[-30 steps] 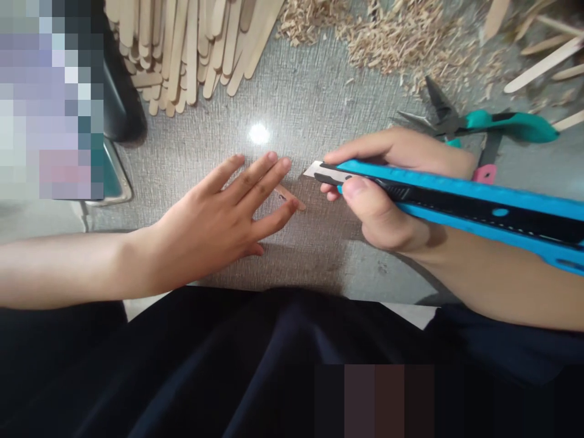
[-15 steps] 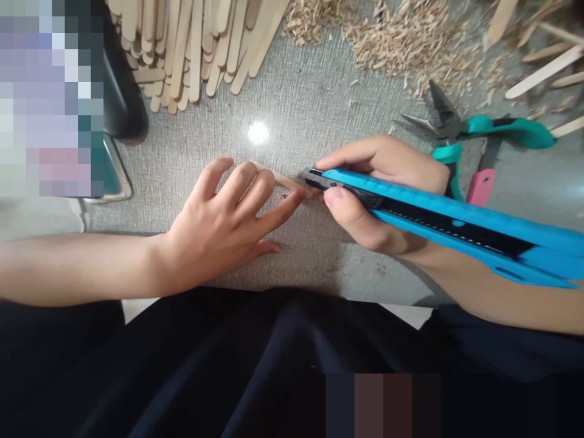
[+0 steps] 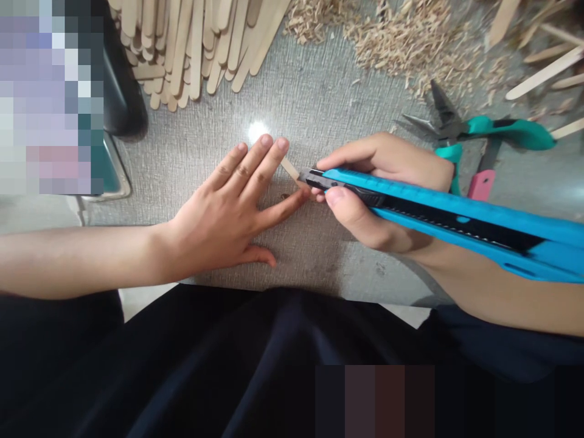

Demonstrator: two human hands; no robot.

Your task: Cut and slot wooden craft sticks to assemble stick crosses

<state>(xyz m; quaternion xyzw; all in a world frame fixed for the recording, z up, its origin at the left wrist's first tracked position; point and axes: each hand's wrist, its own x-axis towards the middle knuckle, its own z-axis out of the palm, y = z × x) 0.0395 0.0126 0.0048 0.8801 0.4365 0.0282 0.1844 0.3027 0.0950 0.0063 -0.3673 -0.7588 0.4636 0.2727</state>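
My right hand (image 3: 378, 194) is closed around a blue utility knife (image 3: 456, 213), whose tip points left. The blade end meets a small wooden craft stick (image 3: 290, 168) on the table. Spread out palm down, my left hand (image 3: 232, 201) lies just left of the knife, fingers stretched. Its index fingertip presses down by the near end of the stick, beside the blade, and the other fingers partly cover the stick. A small dark object under the left index finger is too hidden to name.
Many wooden craft sticks (image 3: 196, 55) are heaped at the back left, beside a black object (image 3: 123, 79). Wood shavings (image 3: 410, 42) are piled at the back. Pliers with teal handles (image 3: 506, 131) and a pink-handled tool (image 3: 481, 184) lie right of my right hand.
My left hand's curled fingers have stretched out and spread forward over the table. The craft stick has turned to a steeper angle. The knife has barely moved.
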